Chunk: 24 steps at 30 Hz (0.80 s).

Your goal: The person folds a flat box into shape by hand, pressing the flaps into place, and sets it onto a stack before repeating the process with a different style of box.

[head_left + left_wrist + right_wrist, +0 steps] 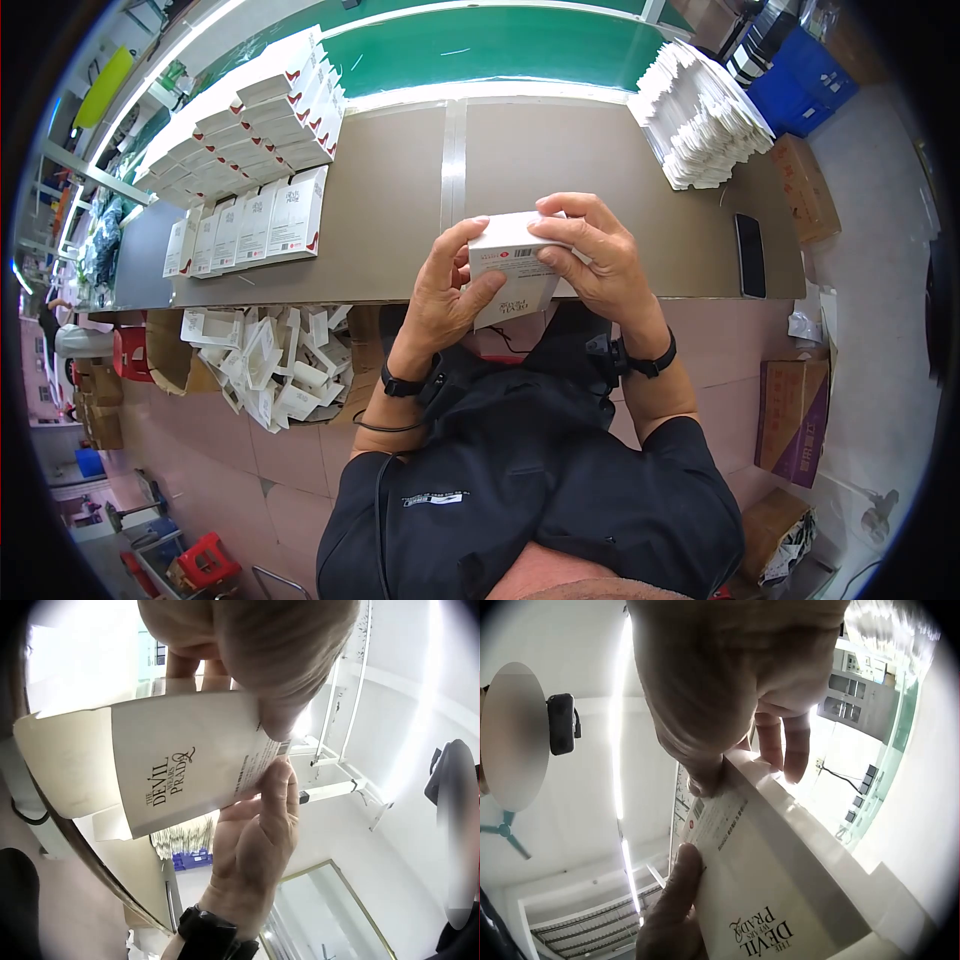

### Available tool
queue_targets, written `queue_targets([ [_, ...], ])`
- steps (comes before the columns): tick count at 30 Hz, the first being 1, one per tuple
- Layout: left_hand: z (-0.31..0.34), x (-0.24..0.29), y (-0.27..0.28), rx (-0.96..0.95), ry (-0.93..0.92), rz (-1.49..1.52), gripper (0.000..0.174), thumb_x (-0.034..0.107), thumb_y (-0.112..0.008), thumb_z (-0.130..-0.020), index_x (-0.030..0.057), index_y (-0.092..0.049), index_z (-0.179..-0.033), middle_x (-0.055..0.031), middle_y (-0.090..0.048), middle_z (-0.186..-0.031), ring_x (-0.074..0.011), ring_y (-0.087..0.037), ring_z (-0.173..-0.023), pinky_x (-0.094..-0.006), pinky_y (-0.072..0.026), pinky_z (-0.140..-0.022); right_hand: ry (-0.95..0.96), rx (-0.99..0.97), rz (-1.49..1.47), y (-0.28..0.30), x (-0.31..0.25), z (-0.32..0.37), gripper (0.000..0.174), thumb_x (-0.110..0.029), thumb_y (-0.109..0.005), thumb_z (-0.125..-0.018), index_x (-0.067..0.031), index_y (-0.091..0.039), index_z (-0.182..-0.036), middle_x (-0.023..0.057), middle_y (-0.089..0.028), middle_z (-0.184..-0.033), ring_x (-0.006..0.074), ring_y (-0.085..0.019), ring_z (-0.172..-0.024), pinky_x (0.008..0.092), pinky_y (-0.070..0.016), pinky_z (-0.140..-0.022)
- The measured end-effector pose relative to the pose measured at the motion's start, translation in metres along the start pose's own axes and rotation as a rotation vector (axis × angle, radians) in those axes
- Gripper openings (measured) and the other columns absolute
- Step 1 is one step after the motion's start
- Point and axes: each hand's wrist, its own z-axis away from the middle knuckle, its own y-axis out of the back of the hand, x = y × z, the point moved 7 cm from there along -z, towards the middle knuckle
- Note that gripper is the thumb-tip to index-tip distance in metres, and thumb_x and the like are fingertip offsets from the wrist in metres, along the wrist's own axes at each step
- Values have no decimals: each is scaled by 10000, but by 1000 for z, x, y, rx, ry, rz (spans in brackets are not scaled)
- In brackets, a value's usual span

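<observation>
A white printed box point(515, 270) is held between both hands just over the table's front edge. The left hand point(447, 290) grips its left side, thumb on the printed face. At the upper right the right hand point(600, 255) pinches the far end, fingers over the top and thumb on the face. In the left wrist view the box point(184, 761) has an open flap at the end away from the fingers. The right wrist view shows the printed face of the box point(761, 885) and an open flap at its lower end.
Stacked white boxes point(250, 140) and a row of upright ones point(297, 215) stand at the left. Flat white cartons point(700, 115) are piled at the right, near a black phone point(749, 256). Below the table's left side lie many loose white pieces point(270, 365) in a carton.
</observation>
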Motion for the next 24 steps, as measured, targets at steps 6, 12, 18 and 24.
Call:
queue_targets([
  [6, -1, 1, -1, -11, -27, 3, 506, 52, -724, -937, 109, -453, -1360, -108, -516, -1299, -200, -620, -1135, -361, -594, -876, 2, -41, -34, 0, 0, 0, 196, -109, -757, -899, -66, -739, -1089, 112, -643, -1220, 238, -659, -1047, 354, -561, -838],
  [12, -3, 1, 0, -64, -14, -53, 448, 12, -741, -906, 103, -481, -1260, -92, -510, -1256, -191, -620, -1125, -354, -596, -882, -29, -107, -17, -3, 3, 3, 172, -107, -751, -903, -54, -736, -1066, 111, -641, -1226, 233, -655, -1046, 353, -559, -838],
  [18, -4, 2, 1, -84, -13, -91, 467, 5, -755, -888, 107, -488, -1257, -98, -508, -1288, -196, -616, -1138, -358, -597, -893, 7, -127, 60, -3, 3, 1, 185, -139, -754, -905, -53, -725, -1067, 118, -643, -1228, 248, -659, -1050, 358, -557, -853],
  [24, -6, 9, -1, -48, -21, -59, 505, -1, -760, -878, 107, -488, -1289, -109, -494, -1344, -203, -613, -1153, -364, -594, -911, 25, -42, 55, 1, 2, 0, 279, -205, -771, -903, -44, -699, -1119, 134, -646, -1245, 264, -665, -1073, 364, -556, -879],
])
